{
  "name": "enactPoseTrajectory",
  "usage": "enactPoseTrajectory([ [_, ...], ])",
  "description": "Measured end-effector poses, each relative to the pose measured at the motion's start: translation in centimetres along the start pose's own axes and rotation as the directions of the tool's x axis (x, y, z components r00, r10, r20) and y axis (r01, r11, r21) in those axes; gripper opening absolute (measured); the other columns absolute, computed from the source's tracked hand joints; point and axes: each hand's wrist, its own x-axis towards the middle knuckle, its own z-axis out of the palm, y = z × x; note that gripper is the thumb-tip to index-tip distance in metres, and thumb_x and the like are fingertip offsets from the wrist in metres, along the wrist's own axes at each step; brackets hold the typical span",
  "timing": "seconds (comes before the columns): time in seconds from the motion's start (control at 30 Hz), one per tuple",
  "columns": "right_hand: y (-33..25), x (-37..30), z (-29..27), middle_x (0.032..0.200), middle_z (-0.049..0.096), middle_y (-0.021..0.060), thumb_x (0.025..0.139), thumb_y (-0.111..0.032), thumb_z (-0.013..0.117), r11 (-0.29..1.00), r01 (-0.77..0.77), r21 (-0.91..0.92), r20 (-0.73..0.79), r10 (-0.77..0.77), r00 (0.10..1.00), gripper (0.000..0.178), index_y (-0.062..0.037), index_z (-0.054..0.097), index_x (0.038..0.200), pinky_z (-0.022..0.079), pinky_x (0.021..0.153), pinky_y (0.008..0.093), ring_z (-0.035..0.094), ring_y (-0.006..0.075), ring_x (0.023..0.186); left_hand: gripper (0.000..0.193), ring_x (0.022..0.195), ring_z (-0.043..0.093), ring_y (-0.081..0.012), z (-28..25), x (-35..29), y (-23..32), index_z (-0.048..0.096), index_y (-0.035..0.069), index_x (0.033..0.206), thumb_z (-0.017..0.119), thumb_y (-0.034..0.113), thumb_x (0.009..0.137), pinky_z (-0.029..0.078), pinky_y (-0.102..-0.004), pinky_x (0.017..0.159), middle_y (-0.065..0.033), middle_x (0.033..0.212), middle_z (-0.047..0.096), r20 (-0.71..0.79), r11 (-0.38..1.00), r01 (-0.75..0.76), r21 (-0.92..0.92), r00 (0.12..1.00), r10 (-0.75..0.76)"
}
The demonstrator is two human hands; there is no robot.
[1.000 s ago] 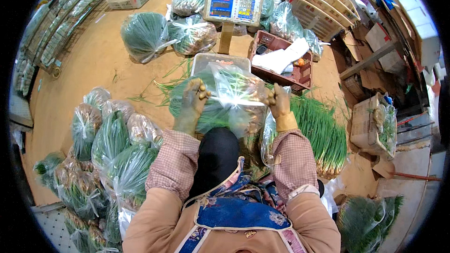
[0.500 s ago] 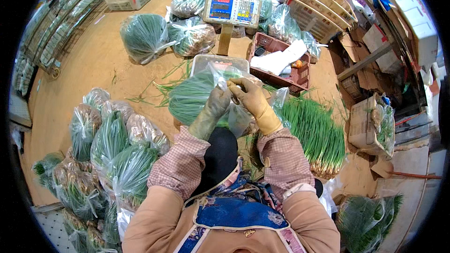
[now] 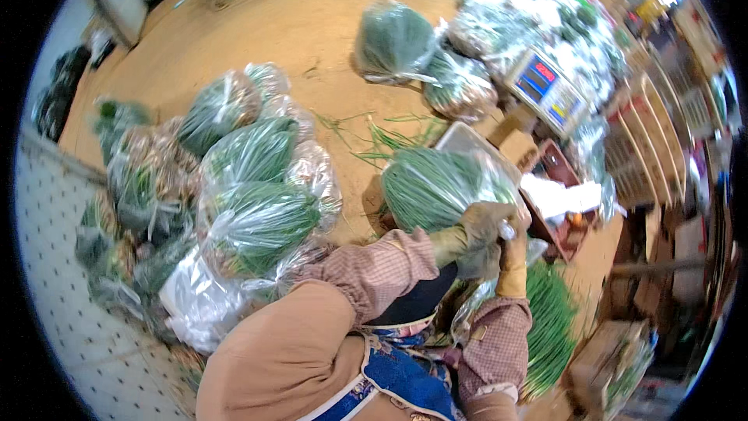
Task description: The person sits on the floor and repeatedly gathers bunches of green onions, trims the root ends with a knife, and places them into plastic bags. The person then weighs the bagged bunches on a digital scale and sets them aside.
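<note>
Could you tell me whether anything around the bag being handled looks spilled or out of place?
Yes: loose green stalks lie scattered on the bare brown floor just beyond the bag of greens that both gloved hands grip, outside any bag. The other bags look closed.

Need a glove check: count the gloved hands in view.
2: left hand and right hand, both gripping the neck of the clear bag of greens by the scale tray. None seems hidden.
</note>
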Motion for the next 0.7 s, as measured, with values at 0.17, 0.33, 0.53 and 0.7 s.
enactPoseTrajectory([
  [0.17,-3.2,3.5,1.4,0.080,0.057,0.0121,0.070,-0.004,0.054,-0.206,-0.647,0.734,0.625,0.577,0.526,0.026,-0.0047,0.056,0.096,0.044,0.065,0.0286,0.054,0.0279,0.070,0.015,0.067,0.056,-0.0251,-0.8,0.8,-1.3,0.055,0.008,0.074,0.054,0.021,0.067,0.047,-0.0350,0.058,-0.0056,0.068,0.051,-0.265,0.772,0.012,0.636,0.942,0.204],
  [0.33,-0.8,1.4,1.6,0.092,0.054,0.0042,0.082,-0.020,0.055,0.322,-0.650,0.689,0.322,0.666,0.672,0.024,-0.0027,0.056,0.099,0.042,0.069,0.0265,0.053,0.0186,0.078,0.012,0.068,0.058,-0.0223,-2.0,1.0,-0.4,0.056,0.009,0.071,0.053,0.020,0.069,0.046,-0.0341,0.053,-0.0046,0.069,0.055,0.012,0.581,-0.262,0.770,0.918,0.397],
  [0.53,7.4,-0.8,0.9,0.061,0.053,0.0063,0.079,-0.029,0.060,0.490,-0.738,0.464,0.107,0.796,0.595,0.033,0.0008,0.054,0.067,0.037,0.047,0.0278,0.044,0.0126,0.050,0.016,0.064,0.058,-0.0252,-4.1,-3.8,-4.2,0.061,0.009,0.074,0.057,0.022,0.066,0.047,-0.0351,0.055,-0.0073,0.068,0.057,0.331,0.657,-0.222,0.720,0.942,-0.045],
  [0.7,7.1,-0.6,0.1,0.057,0.050,0.0010,0.084,-0.028,0.054,0.534,-0.750,0.391,0.114,0.780,0.615,0.028,-0.0018,0.055,0.073,0.035,0.044,0.0225,0.044,0.0089,0.049,0.019,0.083,0.057,-0.0266,-4.2,-5.5,-3.3,0.062,0.008,0.078,0.056,0.022,0.068,0.046,-0.0367,0.069,-0.0086,0.084,0.059,0.238,0.738,-0.004,0.675,0.948,-0.212],
])
